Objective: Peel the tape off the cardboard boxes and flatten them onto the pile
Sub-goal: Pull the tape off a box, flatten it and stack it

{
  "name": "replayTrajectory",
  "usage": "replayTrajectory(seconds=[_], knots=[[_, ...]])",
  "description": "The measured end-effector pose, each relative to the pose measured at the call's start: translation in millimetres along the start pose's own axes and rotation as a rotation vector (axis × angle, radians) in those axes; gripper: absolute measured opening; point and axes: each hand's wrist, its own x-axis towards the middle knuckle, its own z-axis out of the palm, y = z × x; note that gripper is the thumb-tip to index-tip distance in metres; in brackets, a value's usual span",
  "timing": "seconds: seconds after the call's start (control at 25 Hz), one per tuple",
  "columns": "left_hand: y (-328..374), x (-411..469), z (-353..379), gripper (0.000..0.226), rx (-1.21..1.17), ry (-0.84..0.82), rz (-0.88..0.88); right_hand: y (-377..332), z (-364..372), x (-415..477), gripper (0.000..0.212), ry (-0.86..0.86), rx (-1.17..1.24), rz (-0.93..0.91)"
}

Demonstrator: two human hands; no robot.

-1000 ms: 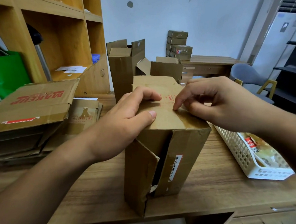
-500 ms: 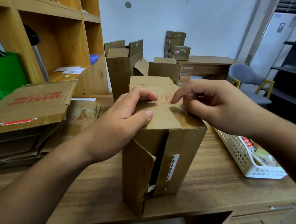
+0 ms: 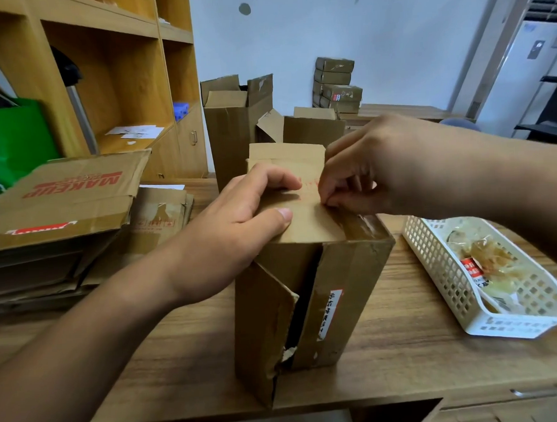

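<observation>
A tall brown cardboard box (image 3: 336, 291) stands on the wooden table (image 3: 407, 359), its near end flaps loose and partly open. My left hand (image 3: 233, 232) grips the box's top left edge, fingers over the top and thumb on the near corner. My right hand (image 3: 381, 170) is over the top, its fingertips curled and pinching at the shiny clear tape (image 3: 358, 226) that runs along the top's right side. The pile of flattened boxes (image 3: 61, 215) lies at the left, with a "MAKEUP" sheet on top.
A white plastic basket (image 3: 441, 266) with crumpled tape scraps sits at the right of the table. Two open boxes (image 3: 234, 126) stand behind. A wooden shelf unit (image 3: 108, 74) and a green bag (image 3: 9, 141) are at the left. Small stacked boxes (image 3: 336, 82) rest on a far desk.
My right hand has gone from one extended finger on the box top to curled fingertips pinching the tape. The left hand has kept its grip.
</observation>
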Motion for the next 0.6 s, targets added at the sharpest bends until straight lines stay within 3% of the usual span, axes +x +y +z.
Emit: replayTrajectory(seconds=[0.32,0.6], knots=[[1,0,1,0.04,-0.008,-0.008,0.012,3,4,-1,0.006,0.004,0.013,-0.02],[-1,0,-1,0.04,0.001,-0.001,0.009,3,10,-15,0.016,0.02,0.399,0.262]])
